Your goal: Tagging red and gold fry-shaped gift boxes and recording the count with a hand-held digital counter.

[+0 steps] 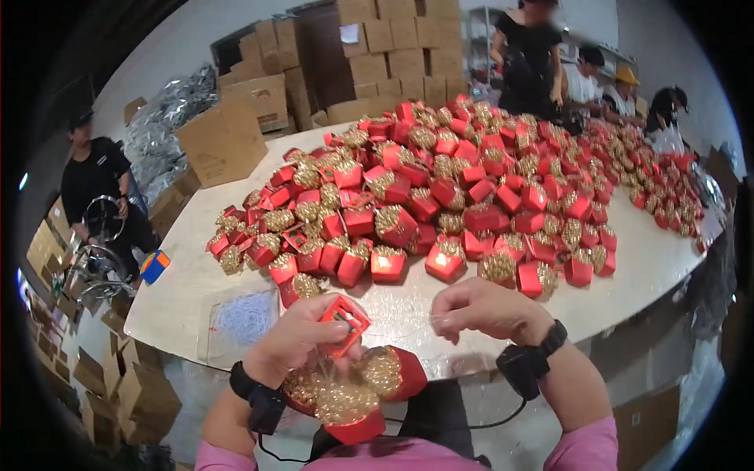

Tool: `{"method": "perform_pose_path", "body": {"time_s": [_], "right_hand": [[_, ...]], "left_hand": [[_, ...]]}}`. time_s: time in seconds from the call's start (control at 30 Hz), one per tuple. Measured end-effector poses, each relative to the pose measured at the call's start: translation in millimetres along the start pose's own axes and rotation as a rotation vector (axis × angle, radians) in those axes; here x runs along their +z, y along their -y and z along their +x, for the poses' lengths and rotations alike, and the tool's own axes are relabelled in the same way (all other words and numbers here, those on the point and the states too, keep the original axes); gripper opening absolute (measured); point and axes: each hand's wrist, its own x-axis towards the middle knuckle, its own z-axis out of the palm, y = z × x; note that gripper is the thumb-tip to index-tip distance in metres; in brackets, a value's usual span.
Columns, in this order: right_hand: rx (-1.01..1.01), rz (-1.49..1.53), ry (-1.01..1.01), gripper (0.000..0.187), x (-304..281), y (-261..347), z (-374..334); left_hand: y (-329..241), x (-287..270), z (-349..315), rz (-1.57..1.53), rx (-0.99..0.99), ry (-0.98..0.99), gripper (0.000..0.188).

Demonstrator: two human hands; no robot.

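My left hand (297,339) holds a small square red card (355,308) with a dark pattern, thumb across its face. To its right, the fingertips of my right hand (491,308) are pinched on a thin clear strand (431,317), which is faint against the tabletop. Below the left hand, at my lap, sit several red pots topped with gold tinsel; one red pot (355,426) faces me and another red pot (411,374) lies on its right. The left hand partly hides their gold tops.
A large heap of red-and-gold pots (445,263) covers much of the pale table (177,282). A shallow clear tray (206,334) of thin whitish strands lies at the near left edge. Cardboard boxes (224,141) stand behind. One person (98,177) is at left; others work at far right.
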Motion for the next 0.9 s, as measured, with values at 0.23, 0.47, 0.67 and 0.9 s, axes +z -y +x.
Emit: {"method": "perform_pose_path", "body": {"time_s": [0.23, 0.47, 0.67, 0.9], "right_hand": [[-0.327, 0.202, -0.258, 0.017, 0, 66, -28], [-0.443, 0.151, -0.27, 0.01, 23, 125, 19], [-0.37, 0.041, -0.281, 0.006, 20, 147, 83], [-0.403, -0.125, -0.234, 0.007, 65, 158, 83]], "left_hand": [[-4, 1, 34, 0.148, 0.023, 0.1, 0.021], [22, -28, 68, 0.244, 0.268, -0.034, 0.023], [10, -32, 59, 0.908, 0.583, -0.73, 0.024], [-64, -2, 38, -0.374, 0.106, 0.114, 0.053]]}}
